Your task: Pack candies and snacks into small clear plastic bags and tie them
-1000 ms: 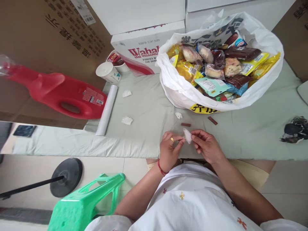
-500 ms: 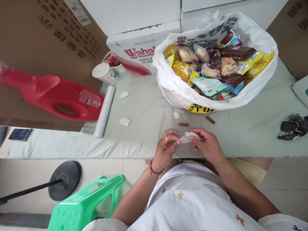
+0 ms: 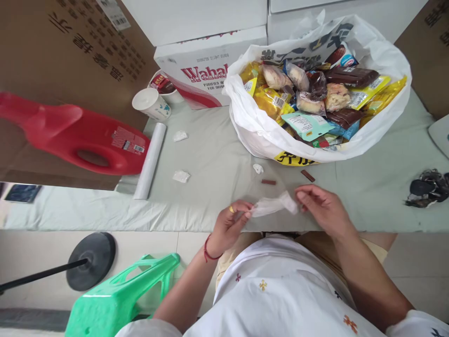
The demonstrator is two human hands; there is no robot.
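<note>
A thin, translucent white plastic bag is stretched between my hands over the table's front edge. Its left end is pinched by the thumb and fingers of my left hand, which wears a gold ring and a red string bracelet. My right hand has closed thumb and fingers at the other end, slightly blurred there. Just beyond the bag lie two small brown bars, one in the middle and another farther right. A small crumpled white piece rests behind the first bar.
A large white bag full of wrapped snacks stands at the back. Two folded white packets lie left, near a white roll, a red bottle and a paper cup. Keys lie right; a green stool stands below left.
My hands have moved apart, the left one leftward and the right one rightward. The bunched plastic bag between them is now drawn out longer.
</note>
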